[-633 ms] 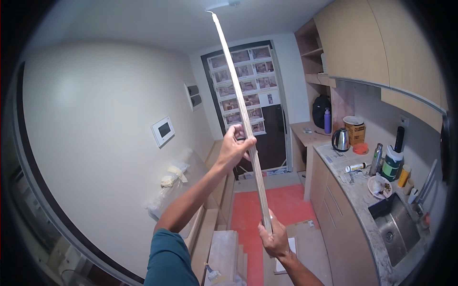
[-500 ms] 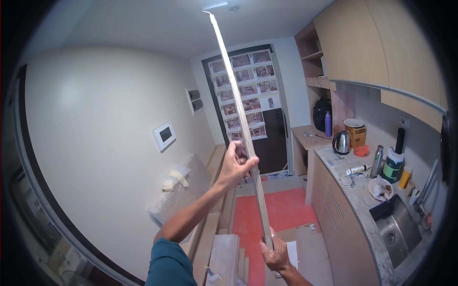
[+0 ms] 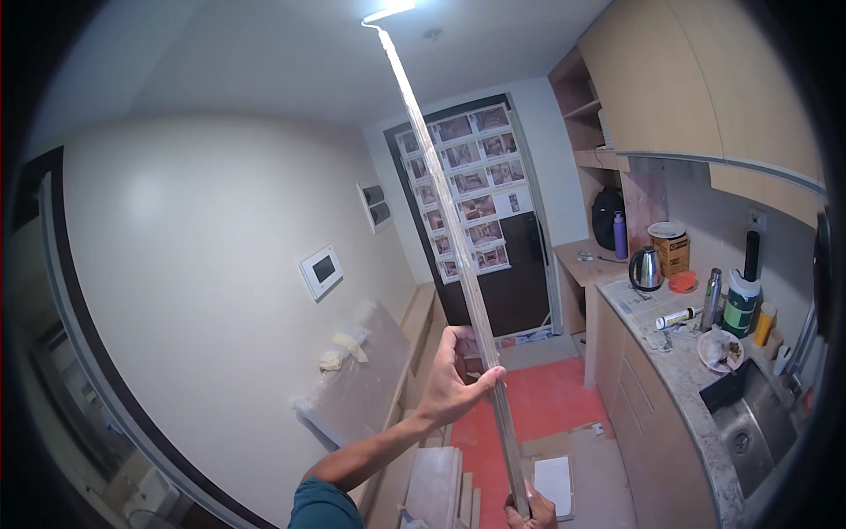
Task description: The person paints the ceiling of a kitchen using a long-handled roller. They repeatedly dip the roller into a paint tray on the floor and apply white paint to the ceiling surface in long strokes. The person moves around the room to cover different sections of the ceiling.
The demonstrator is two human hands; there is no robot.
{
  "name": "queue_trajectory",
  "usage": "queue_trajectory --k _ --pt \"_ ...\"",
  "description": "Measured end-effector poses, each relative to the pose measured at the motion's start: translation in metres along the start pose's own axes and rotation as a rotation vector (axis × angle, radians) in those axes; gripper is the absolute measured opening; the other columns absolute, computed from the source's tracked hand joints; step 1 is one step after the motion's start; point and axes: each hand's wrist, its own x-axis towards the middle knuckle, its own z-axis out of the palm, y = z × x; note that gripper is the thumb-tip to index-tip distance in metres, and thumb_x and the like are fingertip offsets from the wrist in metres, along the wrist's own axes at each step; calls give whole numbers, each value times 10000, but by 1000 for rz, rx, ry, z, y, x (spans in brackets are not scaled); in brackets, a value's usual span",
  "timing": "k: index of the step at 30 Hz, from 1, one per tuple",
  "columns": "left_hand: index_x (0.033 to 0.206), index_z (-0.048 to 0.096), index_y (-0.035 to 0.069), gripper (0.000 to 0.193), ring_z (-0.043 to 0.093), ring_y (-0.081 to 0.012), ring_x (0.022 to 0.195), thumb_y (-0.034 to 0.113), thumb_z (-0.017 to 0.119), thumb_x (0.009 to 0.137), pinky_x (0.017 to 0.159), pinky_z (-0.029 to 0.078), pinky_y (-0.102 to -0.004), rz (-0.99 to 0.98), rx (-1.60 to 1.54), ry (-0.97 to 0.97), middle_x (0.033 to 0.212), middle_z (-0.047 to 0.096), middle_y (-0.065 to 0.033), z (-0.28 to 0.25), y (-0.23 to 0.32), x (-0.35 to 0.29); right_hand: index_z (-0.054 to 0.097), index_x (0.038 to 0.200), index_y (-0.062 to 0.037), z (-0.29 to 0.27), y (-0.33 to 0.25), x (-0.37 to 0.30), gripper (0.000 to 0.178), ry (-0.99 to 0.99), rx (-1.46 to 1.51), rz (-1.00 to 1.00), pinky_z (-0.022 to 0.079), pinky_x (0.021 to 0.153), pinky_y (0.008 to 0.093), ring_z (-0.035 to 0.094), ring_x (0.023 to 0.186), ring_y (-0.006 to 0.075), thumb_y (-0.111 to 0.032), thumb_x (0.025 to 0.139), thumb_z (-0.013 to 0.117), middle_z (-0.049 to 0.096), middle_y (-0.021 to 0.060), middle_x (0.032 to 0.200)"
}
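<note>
A long pale wooden pole point(image 3: 465, 251) rises from the lower middle toward the ceiling. At its top end a paint roller point(image 3: 390, 13) lies against the white ceiling point(image 3: 264, 62). My left hand point(image 3: 458, 377) is closed round the pole partway up, its thumb across the front and its fingers partly hidden behind. Lower down, close to the bottom end, my right hand point(image 3: 532, 511) grips the same pole; the frame's lower edge cuts it off. The pole leans, with its top to the left.
A counter point(image 3: 670, 370) with a sink point(image 3: 749, 432), a kettle point(image 3: 646, 268), bottles and a plate runs along the right, below wooden cabinets point(image 3: 652, 79). Wrapped panels point(image 3: 361, 379) lean on the left wall. Red sheeting point(image 3: 546, 397) covers part of the floor before a dark door point(image 3: 485, 304).
Both hands have moved down in the picture with the pole. The roller has shifted slightly left, and more of it shows. My view has tilted upward a little.
</note>
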Motion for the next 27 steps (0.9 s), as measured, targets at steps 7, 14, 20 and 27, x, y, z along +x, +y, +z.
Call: queue_trajectory --k 7,14,20,27 --pt "1163 341 3 456 688 -172 847 41 703 889 686 635 -309 -17 -13 -22 1008 590 -130 12 11 -13 643 935 -23 -12 -21 3 81 41 -103 -143 430 519 321 510 613 144 -77 878 666 551 20 710" --pt "1154 346 7 445 683 -160 833 55 702 891 663 634 -296 3 61 2 989 575 -110 11 11 -15 619 1119 32 -10 -22 -22 260 -18 56 178 472 548 378 589 626 314 -86 889 647 619 146 766" --pt "1215 346 -6 481 681 -168 870 125 696 911 661 637 -313 -20 64 82 990 586 -111 -9 3 27 487 1382 49 -9 -30 30 530 -97 -81 24 506 686 407 619 767 383 -133 909 642 648 215 918" --pt "1241 399 -9 513 680 -207 948 224 718 914 823 600 -375 -173 -151 8 1069 637 -134 30 -63 -9 535 1322 51 -67 14 -62 472 -39 -309 2 544 748 459 649 904 402 -182 923 629 634 256 1120"
